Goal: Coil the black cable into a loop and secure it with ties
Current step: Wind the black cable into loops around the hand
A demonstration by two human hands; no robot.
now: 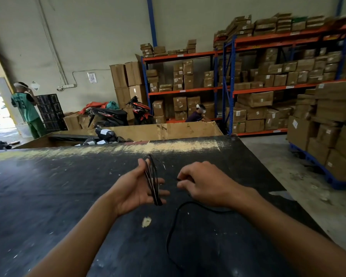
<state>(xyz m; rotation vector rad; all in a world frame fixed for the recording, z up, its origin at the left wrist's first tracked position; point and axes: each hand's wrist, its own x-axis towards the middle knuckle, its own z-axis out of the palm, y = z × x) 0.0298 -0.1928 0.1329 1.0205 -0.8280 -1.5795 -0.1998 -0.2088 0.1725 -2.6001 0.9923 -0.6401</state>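
My left hand [137, 186] is held palm up above the black table [48, 186], fingers spread, with several turns of the black cable [153, 180] wound around them as a narrow loop. My right hand [202, 182] is to the right, knuckles up, fingers pinched on the cable's running part. The loose rest of the cable [174, 222] curves from under my right wrist down across the table toward the near edge. No ties can be made out.
A scuffed, worn strip runs along the table's far edge [168, 146]. Beyond it stands a large open cardboard bin [168, 130] with black bags. Shelves of boxes [268, 76], stacked cartons [328, 126], parked motorbikes [112, 114] and two people are further back.
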